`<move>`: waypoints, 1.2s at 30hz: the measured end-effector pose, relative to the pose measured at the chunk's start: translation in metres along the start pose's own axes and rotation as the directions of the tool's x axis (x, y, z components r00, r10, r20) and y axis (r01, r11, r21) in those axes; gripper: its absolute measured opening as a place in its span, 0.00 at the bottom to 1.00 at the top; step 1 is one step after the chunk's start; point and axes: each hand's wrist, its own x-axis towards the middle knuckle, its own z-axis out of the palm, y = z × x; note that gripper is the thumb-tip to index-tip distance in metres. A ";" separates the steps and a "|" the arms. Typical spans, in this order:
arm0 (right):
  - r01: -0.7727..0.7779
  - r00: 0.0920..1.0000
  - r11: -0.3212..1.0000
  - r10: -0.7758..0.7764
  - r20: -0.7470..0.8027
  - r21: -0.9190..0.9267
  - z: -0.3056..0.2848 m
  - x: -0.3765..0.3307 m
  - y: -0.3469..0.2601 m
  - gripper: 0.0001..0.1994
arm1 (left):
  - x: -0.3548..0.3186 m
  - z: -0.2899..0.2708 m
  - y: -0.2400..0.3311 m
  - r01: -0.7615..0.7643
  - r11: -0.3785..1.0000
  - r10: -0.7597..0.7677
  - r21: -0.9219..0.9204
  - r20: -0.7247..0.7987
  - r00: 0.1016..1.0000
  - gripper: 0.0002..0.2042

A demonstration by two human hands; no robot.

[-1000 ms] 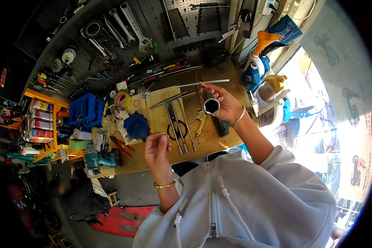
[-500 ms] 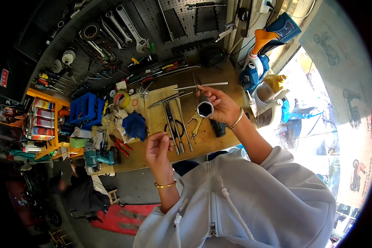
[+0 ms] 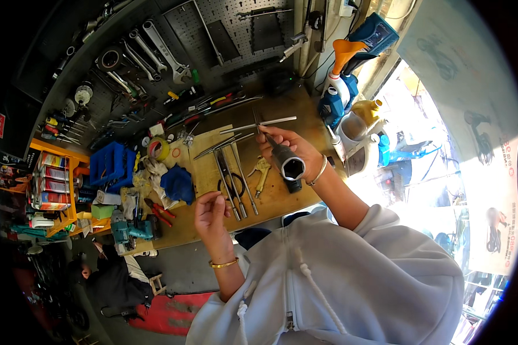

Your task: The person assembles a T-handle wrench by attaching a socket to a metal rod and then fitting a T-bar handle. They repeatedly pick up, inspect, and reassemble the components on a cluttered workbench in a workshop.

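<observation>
My right hand [image 3: 305, 152] is wrapped round a T-handle socket wrench [image 3: 283, 156]. Its large hexagonal socket faces me, and the shaft runs away over the bench. In front of my chest, my left hand [image 3: 212, 215] is raised with its fingers curled in and the thumb against them; nothing shows in it. Just beyond that hand, several thin T-handle wrenches [image 3: 231, 178] lie side by side on the bench, their socket ends toward me. Black-handled scissors [image 3: 240, 188] lie partly under them. A brass-coloured air blow gun [image 3: 262, 175] rests below the socket.
The wooden workbench [image 3: 296, 207] holds a blue cloth [image 3: 177, 185], red-handled pliers [image 3: 161, 214], a cordless drill [image 3: 135, 230] and a blue bin [image 3: 112, 167]. Bottles and an orange funnel [image 3: 345, 54] stand at the right. Wrenches hang on the pegboard [image 3: 236, 49]. A person [image 3: 121, 282] is at lower left.
The socket end has swung slightly right and toward me in my right hand. My left hand stays curled in much the same place. The whole view has shifted a little.
</observation>
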 end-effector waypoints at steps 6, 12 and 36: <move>0.021 0.998 0.999 -0.019 0.053 -0.028 -0.003 -0.007 -0.001 0.13 | 0.002 0.007 0.001 0.013 1.000 -0.012 -0.013 0.057 0.998 0.06; -0.017 0.995 1.000 0.018 0.095 -0.012 -0.001 -0.011 0.006 0.13 | 0.003 0.008 0.004 0.029 1.000 -0.030 0.012 0.082 0.996 0.06; 0.020 0.977 0.999 -0.028 0.209 0.037 0.007 -0.002 0.055 0.14 | 0.026 -0.005 0.029 0.046 0.996 -0.063 0.076 0.235 0.970 0.06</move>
